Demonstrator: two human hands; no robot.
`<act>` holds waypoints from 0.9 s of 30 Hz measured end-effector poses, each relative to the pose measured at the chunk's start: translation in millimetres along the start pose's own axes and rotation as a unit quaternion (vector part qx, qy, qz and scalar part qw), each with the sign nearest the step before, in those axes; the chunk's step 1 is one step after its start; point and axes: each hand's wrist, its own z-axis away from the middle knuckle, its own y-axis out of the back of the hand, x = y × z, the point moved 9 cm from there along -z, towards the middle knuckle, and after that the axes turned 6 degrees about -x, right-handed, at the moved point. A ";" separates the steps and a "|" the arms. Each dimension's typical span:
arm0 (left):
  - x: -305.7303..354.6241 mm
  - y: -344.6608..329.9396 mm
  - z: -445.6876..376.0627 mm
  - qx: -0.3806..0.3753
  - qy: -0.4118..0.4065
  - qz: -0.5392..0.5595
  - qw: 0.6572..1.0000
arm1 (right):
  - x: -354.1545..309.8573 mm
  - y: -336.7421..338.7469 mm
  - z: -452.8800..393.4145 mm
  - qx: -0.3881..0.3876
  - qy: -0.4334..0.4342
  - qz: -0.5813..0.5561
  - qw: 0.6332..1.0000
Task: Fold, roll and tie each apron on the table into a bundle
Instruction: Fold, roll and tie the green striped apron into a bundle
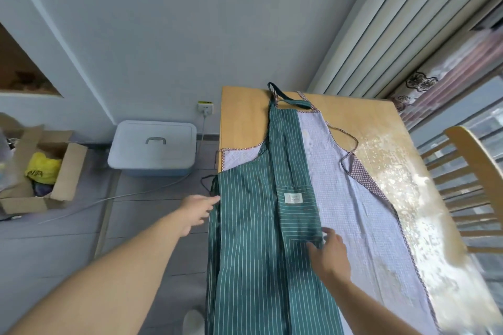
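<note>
A green apron with thin white stripes lies lengthwise on the wooden table, its right side folded over toward the middle. It lies on top of a pale lilac checked apron with a red-dotted trim. My left hand reaches to the green apron's left edge with its fingers stretched out, fingertips at the cloth near the waist tie. My right hand rests on the folded right edge of the green apron, fingers lying flat on the cloth.
A wooden chair stands at the table's right side. On the floor to the left are a white lidded box, an open cardboard box and a cable. Curtains hang behind the table.
</note>
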 end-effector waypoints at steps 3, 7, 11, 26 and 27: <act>0.8 -18.8 -6.7 0.043 -0.044 -0.074 0.995 | 62.3 -20.0 17.1 -0.041 -0.118 -0.007 0.992; -14.6 -23.0 -18.3 0.064 -0.002 -0.148 0.987 | 93.2 -40.1 27.1 -0.112 -0.137 0.007 0.984; -22.3 -26.5 -17.1 0.044 0.000 -0.196 0.980 | 99.1 -45.1 36.1 -0.174 -0.143 0.063 0.972; -74.7 -52.6 29.7 -0.138 0.071 -0.177 0.972 | 114.5 -54.1 59.1 -0.188 -0.166 0.021 0.968; -79.2 -57.2 35.3 -0.149 0.077 -0.190 0.967 | 117.9 -52.8 61.9 -0.185 -0.166 0.019 0.969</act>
